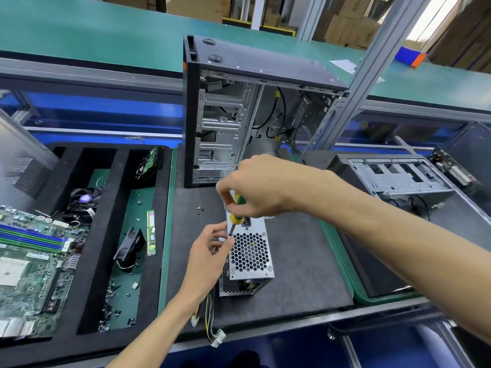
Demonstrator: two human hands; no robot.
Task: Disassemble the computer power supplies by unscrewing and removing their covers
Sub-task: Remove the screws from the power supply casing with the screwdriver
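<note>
Closest to me, the power supply's cable bundle (212,312) dangles off the front edge of the black mat (305,261). It's floppy stuff with plastic plugs on the ends, so don't lift by that.

The power supply (251,257) itself sits in the middle of the mat, honeycomb grille facing up. It's a stiff sheet-metal box, probably heftier than it looks, and the edges look sharpish. I'd hold it by the solid side walls, not the thin mesh.

The left hand (210,254) is braced against its left side, fingertips curled in by the grille's top-left corner, steadying the box and maybe the bit. The right hand (255,189) is clamped around the green and yellow screwdriver (235,215), tip down at that same corner screw. Small screws on smooth metal tend to roll, and a few loose ones (199,209) already lie on the mat just left.

Further back stands an open, gutted tower case (239,115). A foam tray (87,235) of pulled parts sits off to the left.
</note>
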